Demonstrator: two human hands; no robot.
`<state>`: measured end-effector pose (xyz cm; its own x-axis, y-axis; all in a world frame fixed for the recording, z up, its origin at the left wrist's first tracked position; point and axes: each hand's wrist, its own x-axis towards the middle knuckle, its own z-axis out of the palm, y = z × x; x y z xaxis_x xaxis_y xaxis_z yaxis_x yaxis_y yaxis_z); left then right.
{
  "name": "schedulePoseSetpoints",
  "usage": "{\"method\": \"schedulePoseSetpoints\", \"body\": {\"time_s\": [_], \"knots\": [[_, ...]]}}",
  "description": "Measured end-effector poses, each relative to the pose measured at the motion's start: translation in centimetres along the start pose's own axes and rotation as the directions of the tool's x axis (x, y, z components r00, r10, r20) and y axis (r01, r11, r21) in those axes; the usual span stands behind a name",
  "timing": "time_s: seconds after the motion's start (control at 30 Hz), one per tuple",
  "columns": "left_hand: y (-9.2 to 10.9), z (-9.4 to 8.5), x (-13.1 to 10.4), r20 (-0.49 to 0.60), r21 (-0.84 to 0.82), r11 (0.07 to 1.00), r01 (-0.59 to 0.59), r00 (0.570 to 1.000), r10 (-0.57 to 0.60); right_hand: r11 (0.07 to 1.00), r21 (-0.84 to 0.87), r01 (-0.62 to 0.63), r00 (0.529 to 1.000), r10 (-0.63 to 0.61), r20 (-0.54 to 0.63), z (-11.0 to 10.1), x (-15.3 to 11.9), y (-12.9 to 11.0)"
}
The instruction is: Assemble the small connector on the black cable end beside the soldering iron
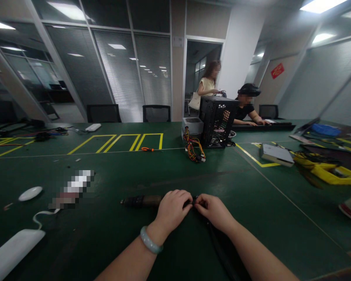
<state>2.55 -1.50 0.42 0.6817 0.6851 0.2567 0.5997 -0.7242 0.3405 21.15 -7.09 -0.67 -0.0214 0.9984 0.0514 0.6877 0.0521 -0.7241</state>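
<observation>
A dark, rod-shaped tool [143, 201] lies sideways on the green table, its narrow tip pointing left. My left hand [173, 207], with a pale bangle [151, 240] at the wrist, covers the tool's right part, thumb and fingers closed near its end. Beside it my right hand [215, 212] pinches at the same spot, fingertips almost touching the left ones. From under the right hand a thick black cable [220, 248] runs down toward the near edge. What exactly the fingertips pinch is too small and hidden to make out.
Farther back stand a black computer case [218, 123] and a power supply [192, 127] with loose wires [195, 151]. An orange-handled screwdriver [148, 149] lies left of them. White devices lie left; a yellow tray [336, 175] and silver box [276, 154] lie right. Two people are behind the case.
</observation>
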Motion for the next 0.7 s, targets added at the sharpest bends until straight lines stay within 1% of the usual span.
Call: {"method": "schedulePoseSetpoints", "body": {"time_s": [0.1, 0.27, 0.47, 0.57, 0.7], "knots": [[-0.05, 0.02, 0.01, 0.002, 0.008, 1.0, -0.019, 1.0, 0.019, 1.0, 0.003, -0.003, 1.0, 0.003, 0.007, 0.01, -0.02, -0.06], [-0.09, 0.1, -0.08, -0.017, -0.001, 1.0, -0.018, 1.0, 0.018, 1.0, 0.011, -0.028, 0.999, 0.028, 0.033, -0.18, -0.05, -0.29], [0.03, -0.06, -0.09, -0.019, -0.02, 1.0, -0.02, 1.0, 0.02, 0.997, -0.046, -0.062, 0.997, 0.065, 0.051, -0.6, -0.19, -0.49], [0.02, -0.04, -0.07, -0.016, -0.017, 1.0, -0.018, 1.0, 0.018, 0.998, -0.048, -0.047, 0.998, 0.049, 0.037, -0.5, -0.2, -0.6], [-0.08, 0.1, -0.05, -0.015, -0.008, 1.0, -0.017, 1.0, 0.017, 0.999, -0.009, -0.047, 0.999, 0.047, -0.002, 0.08, -0.15, -0.51]]}}
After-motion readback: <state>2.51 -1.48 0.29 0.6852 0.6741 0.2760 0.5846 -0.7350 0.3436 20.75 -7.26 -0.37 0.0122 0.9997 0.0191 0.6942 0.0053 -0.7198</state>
